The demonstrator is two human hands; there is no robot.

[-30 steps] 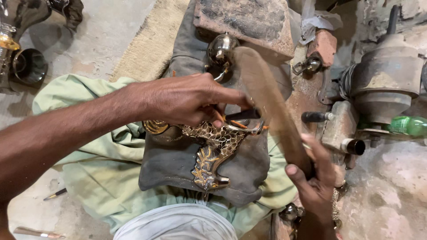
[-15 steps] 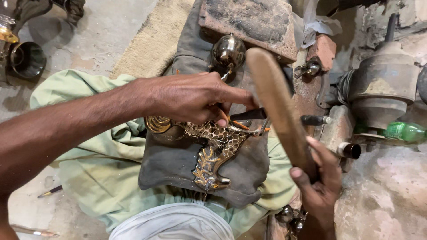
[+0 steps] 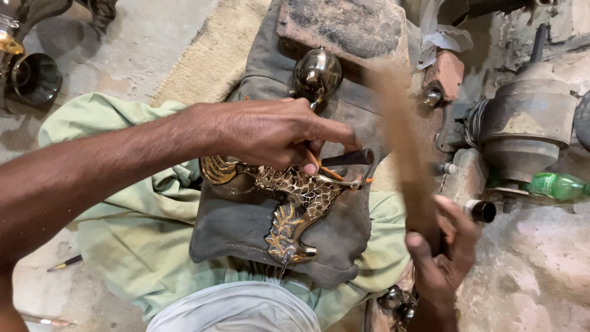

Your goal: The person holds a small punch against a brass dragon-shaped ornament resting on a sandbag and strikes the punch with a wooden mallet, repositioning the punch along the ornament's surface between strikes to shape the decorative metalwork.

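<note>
Left forearm stretched in from lower left across the lap, left hand knuckles up, fingers curled down and closed around a dark, slim punch tool, index finger laid straight along it. Tool tip pressed to the ornate pierced brass casting, gold-toned with scrolled, feathered relief, lying directly under the fingertips and running down toward the body. Casting rests on a grey padded cloth spread over the pale green fabric of the lap.

Right hand low at right, palm turned up, fingers wrapped shut around the lower end of a long brown wooden mallet stick; stick blurred by motion, rising up beside the casting, just right of the punch.

Round grey metal motor housing on the floor at far right, well apart from both hands. Worn brown stone block at the top, on the grey cloth. Polished dark brass ball finial just above the left hand's knuckles. Dark metal cup at upper left. Green plastic bottle lying beside the motor. Small black-capped cylinder near the right thumb.
</note>
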